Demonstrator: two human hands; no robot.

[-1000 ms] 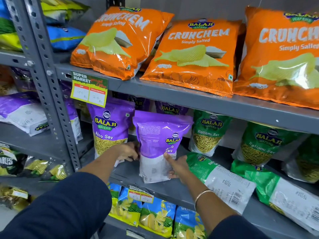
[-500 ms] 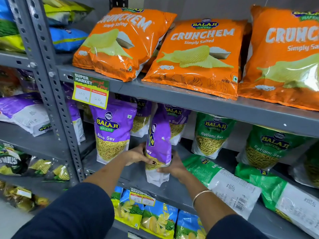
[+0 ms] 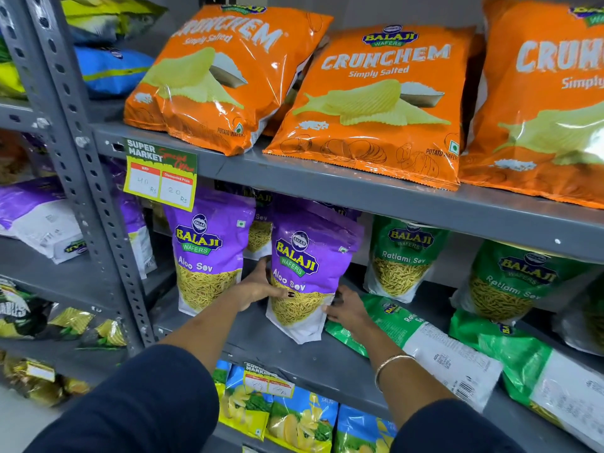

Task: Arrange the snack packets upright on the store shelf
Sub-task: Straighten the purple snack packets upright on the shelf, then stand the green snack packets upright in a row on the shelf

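Placement step in hand. Left of the left hand (image 3: 258, 287), one purple Aloo Sev packet (image 3: 209, 250) already stands upright on the middle shelf (image 3: 294, 358). Between both hands, the held Aloo Sev packet (image 3: 307, 273) faces forward, slightly tilted; the left hand grips its left edge, the right hand (image 3: 346, 310) its lower right edge, fingers curled. Right of the right hand, green Ratlami Sev packets (image 3: 434, 348) lie flat. Next move, judged: square the base, release, then raise those.
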